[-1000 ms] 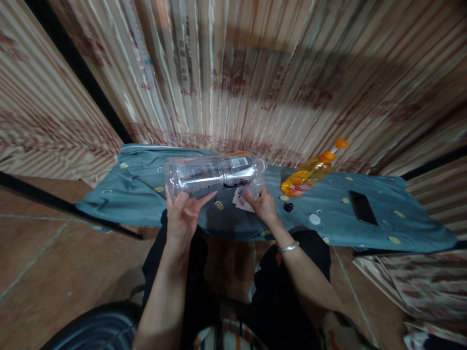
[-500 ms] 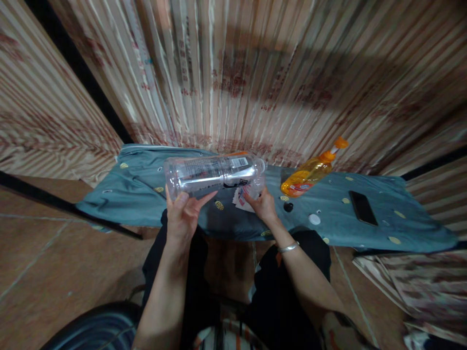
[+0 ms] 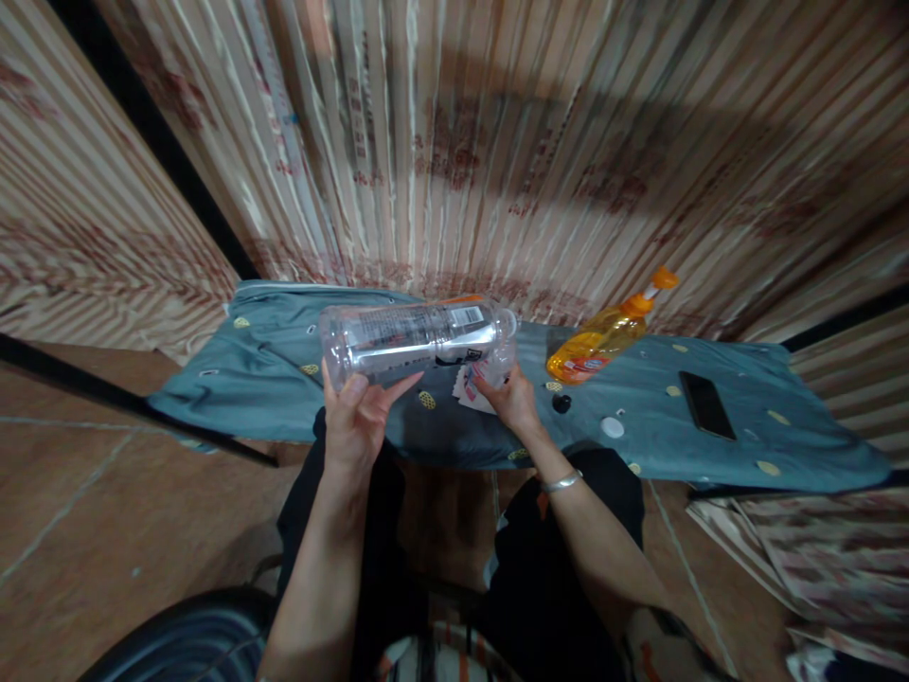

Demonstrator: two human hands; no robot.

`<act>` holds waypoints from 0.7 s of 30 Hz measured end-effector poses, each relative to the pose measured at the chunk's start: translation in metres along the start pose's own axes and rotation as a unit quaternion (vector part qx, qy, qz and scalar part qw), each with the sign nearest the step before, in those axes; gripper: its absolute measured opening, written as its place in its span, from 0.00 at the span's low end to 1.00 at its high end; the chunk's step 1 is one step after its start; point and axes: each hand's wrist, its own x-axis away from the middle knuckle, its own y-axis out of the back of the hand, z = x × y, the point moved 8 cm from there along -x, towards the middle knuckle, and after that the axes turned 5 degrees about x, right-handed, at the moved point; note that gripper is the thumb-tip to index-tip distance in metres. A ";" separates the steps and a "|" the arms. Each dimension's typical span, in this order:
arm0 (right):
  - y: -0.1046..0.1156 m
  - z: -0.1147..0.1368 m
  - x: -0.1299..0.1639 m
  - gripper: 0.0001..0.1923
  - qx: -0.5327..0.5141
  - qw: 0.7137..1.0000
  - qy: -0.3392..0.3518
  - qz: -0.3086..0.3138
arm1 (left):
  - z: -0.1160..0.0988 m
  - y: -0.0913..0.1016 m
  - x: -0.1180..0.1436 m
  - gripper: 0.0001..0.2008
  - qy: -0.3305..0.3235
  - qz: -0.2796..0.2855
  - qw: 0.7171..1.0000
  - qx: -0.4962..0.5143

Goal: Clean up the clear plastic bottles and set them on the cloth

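Left hand (image 3: 353, 414): clasped a clear silver-labelled plastic bottle (image 3: 412, 341) by its base.
Right hand (image 3: 514, 396): gripped its neck end.
Clear bottle: hung sideways over the teal cloth-covered desk (image 3: 248, 369) (near a yellow, orange-topped bottle (image 3: 597, 346)).

Dark phone (image 3: 707, 405) on teal patterned cloth (image 3: 227, 384), striped curtain (image 3: 454, 142) behind, brown floor (image 3: 78, 521) below

Light is dim, shadow bands the curtain (image 3: 639, 128) (glare streaks the clear bottle (image 3: 418, 343)), and the edges look stretched.
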 end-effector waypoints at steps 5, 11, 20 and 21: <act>0.000 0.001 0.000 0.30 0.001 1.000 -0.002 0.002 | -0.001 -0.001 0.001 0.36 -0.002 -0.003 1.000 -0.002; 0.001 0.001 0.001 0.30 -0.006 1.000 0.002 0.000 | -0.003 -0.005 0.002 0.37 -0.003 -0.001 1.000 -0.002; -0.001 -0.001 0.000 0.29 0.003 1.000 0.001 0.000 | -0.001 -0.002 0.001 0.37 0.000 -0.004 1.000 -0.002; -0.001 0.000 0.000 0.29 0.002 1.000 0.001 0.000 | -0.002 -0.003 0.001 0.37 -0.001 -0.002 1.000 -0.002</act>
